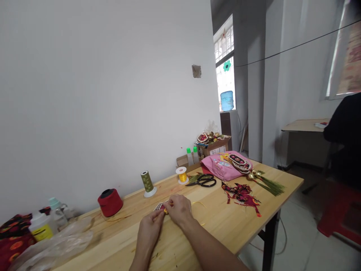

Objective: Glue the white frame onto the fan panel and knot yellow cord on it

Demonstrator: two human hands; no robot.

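My left hand is closed in a pinch at the lower edge of a small dark red patch with a white-patterned border. From the other side my right hand bends its fingers over the same patch, fingertips closed against it and covering most of it. A bit of yellow shows between the two hands. Thin yellow cord loops out on the table to the right of my right hand. Whether a needle is in the fingers is too small to tell.
Behind the hands stand a red thread cone, a green thread spool, a yellow cord spool and black scissors. Fabric scraps and a pink embroidered pouch lie right. Bottles and plastic bag are left. A person sits far right.
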